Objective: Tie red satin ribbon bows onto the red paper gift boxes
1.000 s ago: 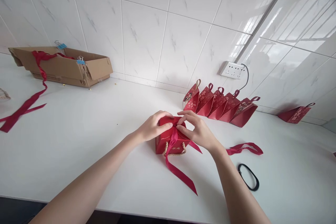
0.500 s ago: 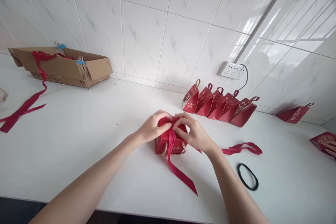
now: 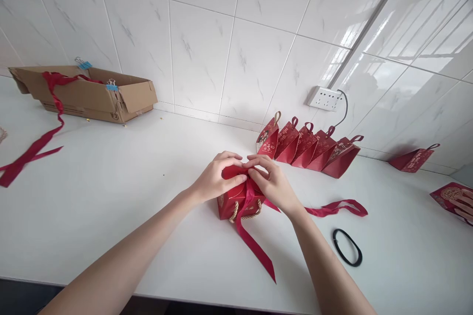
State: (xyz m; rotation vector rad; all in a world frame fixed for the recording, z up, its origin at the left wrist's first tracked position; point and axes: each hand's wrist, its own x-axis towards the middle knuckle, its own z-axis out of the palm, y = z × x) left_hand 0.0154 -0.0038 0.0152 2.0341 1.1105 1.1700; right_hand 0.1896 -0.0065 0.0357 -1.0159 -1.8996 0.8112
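Note:
A small red gift box (image 3: pixel 231 201) with a gold rope handle stands on the white table (image 3: pixel 111 197), in the middle of the head view. A dark red ribbon (image 3: pixel 254 246) is wrapped over its top, one tail trailing toward me and another running right. My left hand (image 3: pixel 216 177) and my right hand (image 3: pixel 271 182) meet on the box's top, fingers curled and pinching the ribbon there. The knot itself is hidden under my fingers.
Several folded red gift bags (image 3: pixel 306 147) lean in a row at the wall, one more (image 3: pixel 412 160) lies farther right. A black hair band (image 3: pixel 347 247) lies at right. A cardboard box (image 3: pixel 84 93) with red ribbon (image 3: pixel 25 157) sits far left. Another person's fingers hold a red card (image 3: pixel 453 199) at the right edge.
My hands stayed on the box top, fingers shifting on the ribbon. The box tilted slightly and its ribbon tail moved a little. A red card with someone's fingers came in at the right edge.

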